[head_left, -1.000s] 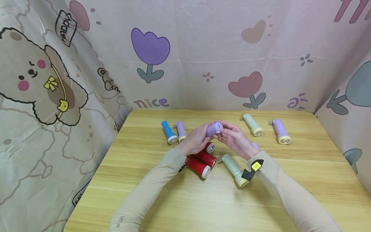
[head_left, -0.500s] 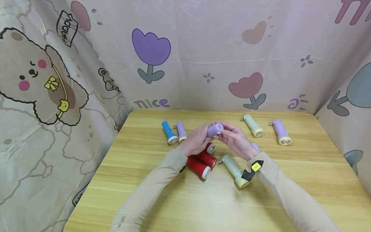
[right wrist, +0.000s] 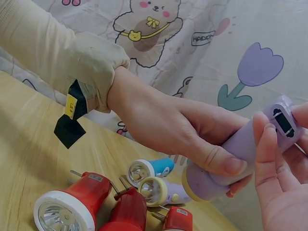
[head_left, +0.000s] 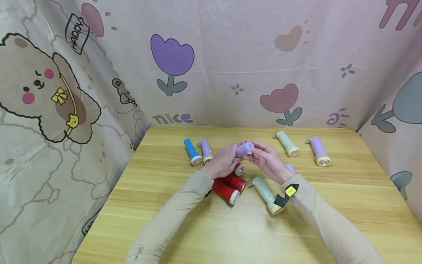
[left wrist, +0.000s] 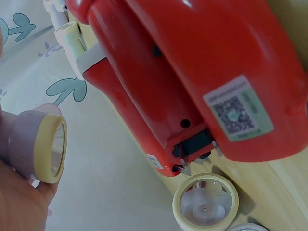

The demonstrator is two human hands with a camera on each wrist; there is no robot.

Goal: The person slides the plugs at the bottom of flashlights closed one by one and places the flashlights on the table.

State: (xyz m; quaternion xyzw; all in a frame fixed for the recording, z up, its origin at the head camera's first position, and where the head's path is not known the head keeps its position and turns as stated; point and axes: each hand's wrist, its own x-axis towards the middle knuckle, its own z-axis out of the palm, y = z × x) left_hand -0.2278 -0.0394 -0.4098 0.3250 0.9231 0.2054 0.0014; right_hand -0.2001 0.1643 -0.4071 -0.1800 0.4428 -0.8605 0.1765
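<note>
A light purple flashlight with a cream head is held above the table. My left hand grips it round the body, its thumb lying along the side in the right wrist view. My right hand pinches the tail end, fingertips beside a dark slot. In the left wrist view the flashlight's lens end faces right, at the left edge. Three red flashlights lie below my left hand, partly hidden by it. A pale green flashlight rests below my right wrist, its plug prongs sticking out.
A blue flashlight and a purple one lie at the back left. Another pale green flashlight and purple flashlight lie at the back right. A further purple piece shows behind my right wrist. Printed cloth hangs behind the wooden table.
Metal prongs at the held flashlight's tail showed below it earlier; now they show less, by my right fingertips. Both hands stay nearly in place. The whole view has shifted slightly.
</note>
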